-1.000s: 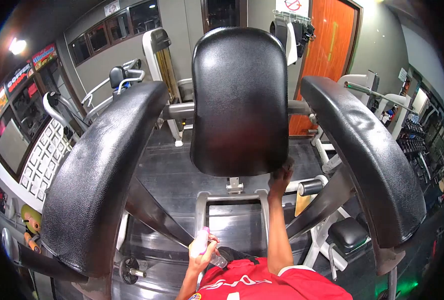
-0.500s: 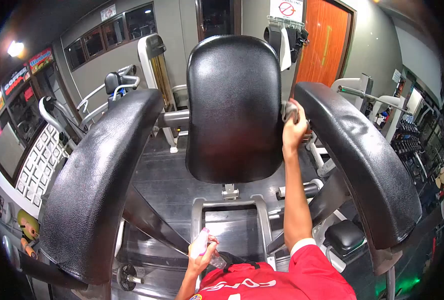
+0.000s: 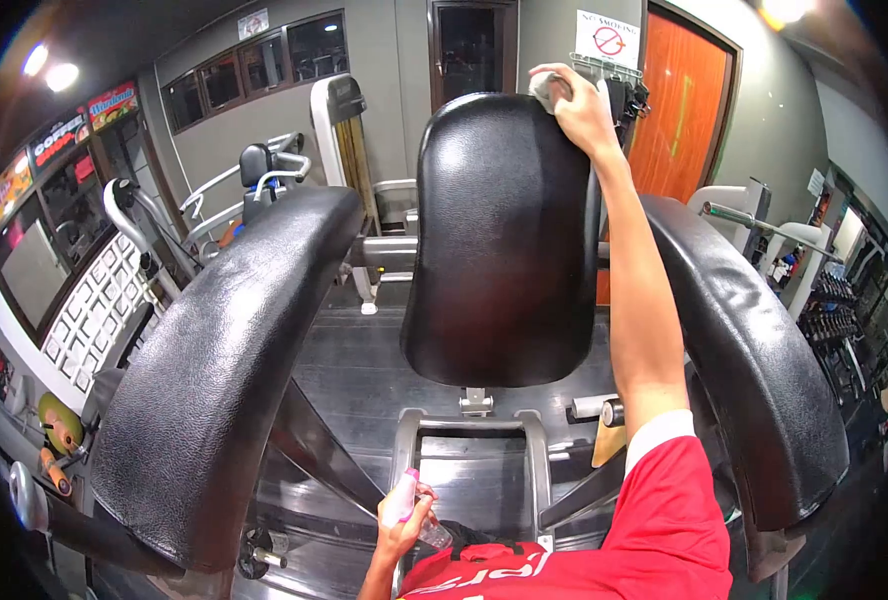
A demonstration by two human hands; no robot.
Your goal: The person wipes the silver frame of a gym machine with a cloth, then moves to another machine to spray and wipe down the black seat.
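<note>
A tall black padded backrest (image 3: pixel 504 240) stands upright before me. My right hand (image 3: pixel 581 112) is closed round a crumpled grey cloth (image 3: pixel 547 90), which touches the pad's upper right edge. Low in the view, close to my body, my left hand (image 3: pixel 404 525) grips a small clear spray bottle (image 3: pixel 435 531) with a pink and white top. Its fingers hide part of the bottle. Two long black arm pads flank the backrest, the left pad (image 3: pixel 229 370) and the right pad (image 3: pixel 749 350), with neither hand on them.
Below the backrest is a grey metal frame (image 3: pixel 474 420) over the dark floor. Other gym machines, such as a white-framed one (image 3: pixel 336 130), stand behind. A dumbbell rack (image 3: pixel 832 310) is at the far right, near an orange door (image 3: pixel 679 130).
My right hand with the cloth has moved up from the backrest's right side to its top right corner. The left hand still holds the bottle low. My view has shifted slightly.
</note>
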